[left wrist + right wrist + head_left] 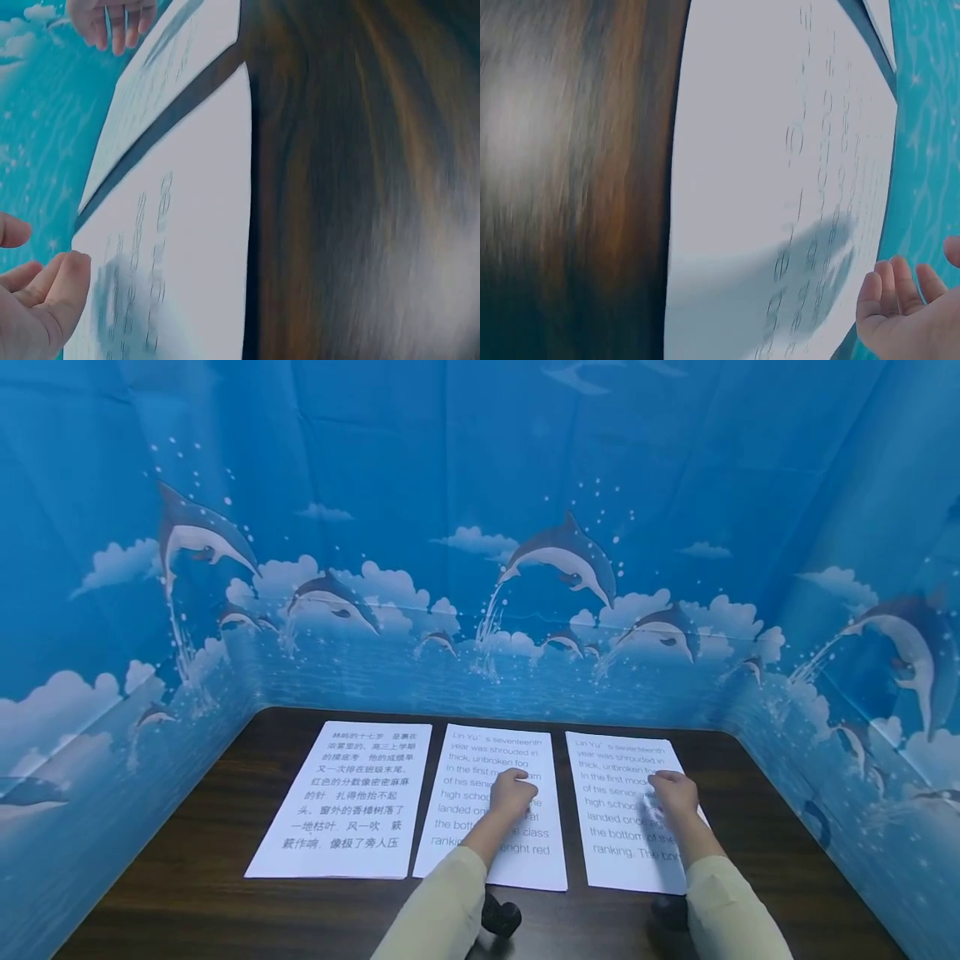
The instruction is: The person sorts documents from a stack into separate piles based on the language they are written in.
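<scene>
Apparently at the reaching step, your left hand (512, 795) and right hand (677, 795) hover, loosely curved, gripping nothing, over the middle white printed paper sheet (471, 803) and matching right-hand sheet (624, 810); contact would call for lowering.

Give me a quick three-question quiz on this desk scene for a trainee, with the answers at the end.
1. How many printed pages show on the table? A: two. B: three. C: four.
2. True or false: the left page is printed in Chinese characters.
3. Seen from the head camera, which page does the person's left grip appear over?

Key:
1. B, three.
2. True.
3. The middle page.
</scene>
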A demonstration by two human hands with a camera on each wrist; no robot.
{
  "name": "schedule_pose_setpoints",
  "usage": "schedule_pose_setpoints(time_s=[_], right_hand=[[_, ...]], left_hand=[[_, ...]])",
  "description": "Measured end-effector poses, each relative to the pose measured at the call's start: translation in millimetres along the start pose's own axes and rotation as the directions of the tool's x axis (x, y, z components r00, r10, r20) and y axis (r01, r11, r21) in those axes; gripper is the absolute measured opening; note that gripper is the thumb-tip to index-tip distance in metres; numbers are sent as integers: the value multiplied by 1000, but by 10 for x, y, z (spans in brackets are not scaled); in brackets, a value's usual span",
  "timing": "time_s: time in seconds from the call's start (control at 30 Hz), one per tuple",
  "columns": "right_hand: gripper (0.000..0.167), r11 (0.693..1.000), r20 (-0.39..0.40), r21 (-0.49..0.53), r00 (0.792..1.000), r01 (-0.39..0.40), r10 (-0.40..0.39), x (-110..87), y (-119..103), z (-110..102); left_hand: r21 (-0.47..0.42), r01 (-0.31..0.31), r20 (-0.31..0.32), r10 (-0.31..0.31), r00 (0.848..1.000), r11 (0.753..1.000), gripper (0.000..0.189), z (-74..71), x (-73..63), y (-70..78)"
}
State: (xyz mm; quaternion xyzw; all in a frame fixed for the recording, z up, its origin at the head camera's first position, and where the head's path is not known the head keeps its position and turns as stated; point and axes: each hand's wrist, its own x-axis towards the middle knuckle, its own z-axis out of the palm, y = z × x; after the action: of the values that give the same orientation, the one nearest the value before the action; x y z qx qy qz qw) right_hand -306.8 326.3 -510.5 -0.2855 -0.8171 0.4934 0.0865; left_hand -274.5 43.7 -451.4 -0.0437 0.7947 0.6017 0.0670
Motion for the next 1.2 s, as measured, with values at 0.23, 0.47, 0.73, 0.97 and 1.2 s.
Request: schedule_pose_setpoints(time_s=[0.23, 0.47, 0.73, 0.97, 1.2], right_hand=[[48, 1000, 10, 13, 1000, 16, -16, -40, -140, 273], [42, 1000, 49, 2, 999, 18, -18, -147, -242, 493], [41, 999, 138, -8, 990, 43, -42, -309, -367, 617], [42, 999, 269, 40, 963, -10, -1, -857, -824, 548], [40, 996, 331, 51, 942, -68, 47, -1132, -1031, 563]], left_hand=[[60, -15, -41, 18, 999, 998, 40, -286, 45, 13], [128, -32, -125, 48, 991, 991, 38, -535, 100, -2], [152, -10, -191, 39, 981, 988, 37, -805, 99, -22], [163, 25, -217, 11, 976, 986, 39, -1010, 120, -84], [194, 68, -228, -23, 973, 979, 44, -1143, 69, -128]])
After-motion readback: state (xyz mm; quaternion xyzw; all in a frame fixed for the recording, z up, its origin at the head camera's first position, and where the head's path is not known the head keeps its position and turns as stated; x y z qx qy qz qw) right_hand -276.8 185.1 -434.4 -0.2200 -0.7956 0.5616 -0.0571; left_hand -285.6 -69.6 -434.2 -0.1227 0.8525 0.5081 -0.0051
